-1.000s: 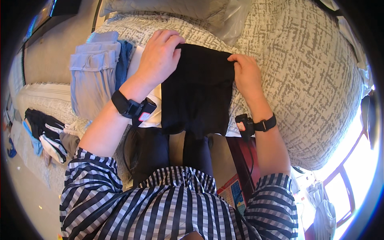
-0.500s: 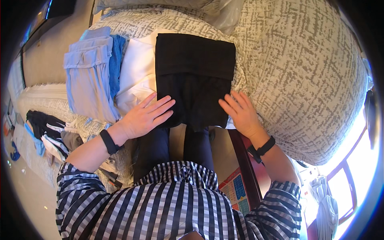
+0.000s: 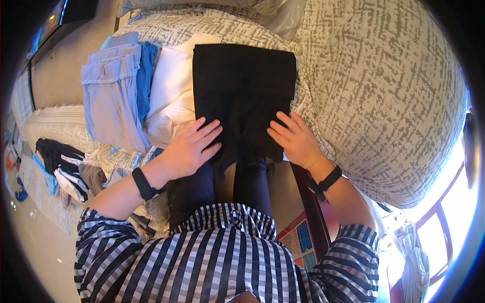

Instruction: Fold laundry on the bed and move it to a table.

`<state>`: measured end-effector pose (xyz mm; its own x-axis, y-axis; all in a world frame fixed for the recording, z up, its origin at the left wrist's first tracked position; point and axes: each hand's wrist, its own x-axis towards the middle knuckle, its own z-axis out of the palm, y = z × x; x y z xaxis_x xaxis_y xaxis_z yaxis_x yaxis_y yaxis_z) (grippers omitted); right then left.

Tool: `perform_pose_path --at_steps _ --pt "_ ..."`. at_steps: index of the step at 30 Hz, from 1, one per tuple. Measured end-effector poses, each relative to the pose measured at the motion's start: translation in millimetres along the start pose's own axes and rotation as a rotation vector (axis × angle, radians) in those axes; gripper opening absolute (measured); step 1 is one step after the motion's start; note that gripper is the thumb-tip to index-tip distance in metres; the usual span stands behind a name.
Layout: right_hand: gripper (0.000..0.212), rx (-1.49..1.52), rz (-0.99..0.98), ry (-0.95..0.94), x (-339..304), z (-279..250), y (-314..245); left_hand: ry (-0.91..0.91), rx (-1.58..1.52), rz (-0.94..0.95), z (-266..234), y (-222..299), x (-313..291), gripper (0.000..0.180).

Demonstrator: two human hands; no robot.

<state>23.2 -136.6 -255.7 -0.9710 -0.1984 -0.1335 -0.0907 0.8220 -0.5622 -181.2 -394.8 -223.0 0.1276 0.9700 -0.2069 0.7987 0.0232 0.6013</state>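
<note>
A black folded garment (image 3: 244, 86) lies flat in front of me, its far part doubled over into a smooth band. On its near left edge rests my left hand (image 3: 191, 146), fingers spread and pointing inward. My right hand (image 3: 295, 140) touches the near right edge with its fingers apart. Under the black garment and sticking out to its left is a white cloth (image 3: 172, 93). Beside that lie folded light grey-blue trousers (image 3: 112, 101) with blue denim (image 3: 145, 81) showing at their right side.
A large patterned cushion (image 3: 384, 96) rises on the right. At the lower left is a heap of small dark and white clothes (image 3: 63, 166). A dark red wooden edge (image 3: 314, 217) and a colourful printed sheet (image 3: 298, 240) are below my right hand. Clear plastic (image 3: 285, 20) lies at the back.
My right hand has shifted left, further onto the black garment. The garment's far part looks smoother, and its near edge is now less even. My left hand stays at its left edge.
</note>
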Motion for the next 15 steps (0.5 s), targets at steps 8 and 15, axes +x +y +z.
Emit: perform_pose_path --at_steps 8,15 --pt "0.039 0.246 0.053 -0.157 -42.6 8.2 -38.4 -0.175 -0.531 -0.098 -3.0 19.6 -25.3 0.038" --pt "0.018 0.854 0.941 0.511 -26.2 38.1 -12.1 0.418 -0.829 -0.940 19.1 -10.4 15.7 0.030"
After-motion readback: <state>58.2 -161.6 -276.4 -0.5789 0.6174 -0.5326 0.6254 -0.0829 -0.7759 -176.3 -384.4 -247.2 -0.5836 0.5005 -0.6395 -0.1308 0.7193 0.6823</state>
